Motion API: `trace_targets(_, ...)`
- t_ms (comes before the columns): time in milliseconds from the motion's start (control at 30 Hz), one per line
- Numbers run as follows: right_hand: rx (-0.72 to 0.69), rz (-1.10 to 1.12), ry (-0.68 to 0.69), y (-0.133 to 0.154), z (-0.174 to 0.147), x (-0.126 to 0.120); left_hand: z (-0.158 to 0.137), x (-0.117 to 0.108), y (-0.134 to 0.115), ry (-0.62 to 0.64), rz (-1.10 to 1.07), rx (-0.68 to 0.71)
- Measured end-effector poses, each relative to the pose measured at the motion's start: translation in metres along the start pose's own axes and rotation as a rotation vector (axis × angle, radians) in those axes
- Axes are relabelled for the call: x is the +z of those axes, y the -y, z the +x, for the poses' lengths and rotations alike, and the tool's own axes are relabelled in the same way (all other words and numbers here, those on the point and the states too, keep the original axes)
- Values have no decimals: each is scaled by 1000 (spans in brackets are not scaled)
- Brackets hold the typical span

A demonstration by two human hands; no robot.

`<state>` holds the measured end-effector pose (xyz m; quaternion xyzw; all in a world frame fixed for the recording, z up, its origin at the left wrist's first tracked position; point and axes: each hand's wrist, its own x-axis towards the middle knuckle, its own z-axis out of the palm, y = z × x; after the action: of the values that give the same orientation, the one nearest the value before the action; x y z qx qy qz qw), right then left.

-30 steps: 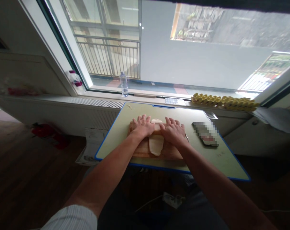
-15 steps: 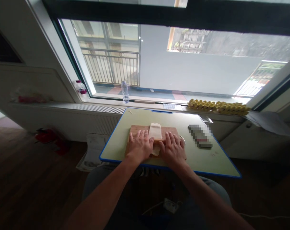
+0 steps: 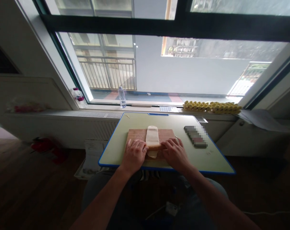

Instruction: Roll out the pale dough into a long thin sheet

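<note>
A wooden rolling pin point(image 3: 153, 148) lies across a long flattened strip of dough point(image 3: 152, 135), whose near end shows below the pin. My left hand point(image 3: 134, 155) is closed over the pin's left end, thumb beside the dough. On the other end, my right hand point(image 3: 175, 151) has its fingers bent round the pin. Both hands cover the pin's ends, so only its middle is visible. Under the dough is a wooden cutting board point(image 3: 136, 133), its front corners hidden by my hands.
The board rests on a small pale-green table point(image 3: 195, 161) with a blue edge. A pixelated phone-like object point(image 3: 196, 136) lies at its right. Along the windowsill stand a clear bottle point(image 3: 122, 97), a bottle with a pink label point(image 3: 78, 97) and yellow egg trays point(image 3: 211, 107).
My hands and the rolling pin have come back toward me along the dough, showing more of the strip. My fingers, flatter before, now curl round the pin. The camera view has tilted upward.
</note>
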<state>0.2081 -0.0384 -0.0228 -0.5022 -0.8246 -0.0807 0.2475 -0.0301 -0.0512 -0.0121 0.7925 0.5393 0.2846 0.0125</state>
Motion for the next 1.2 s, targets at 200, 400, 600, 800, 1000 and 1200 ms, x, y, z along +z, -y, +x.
trace_targets(200,74,-78,-93,-15,9,6,-15,-5,-11,-173,-83,70)
trace_targets(400,240,-72,-213,-21,3,19,-16,2,-11,108,-220,125)
trace_targets(600,269,-86,-182,-20,3,20,-2,1,-8,105,-194,139)
trace_targets(800,299,-87,-173,-19,4,21,8,4,-11,36,-189,179)
trace_targets(1000,301,-70,-175,-20,4,21,28,8,-8,-100,-349,65)
trace_targets(1200,314,-58,-167,-22,3,24,46,1,-8,-181,-437,-53)
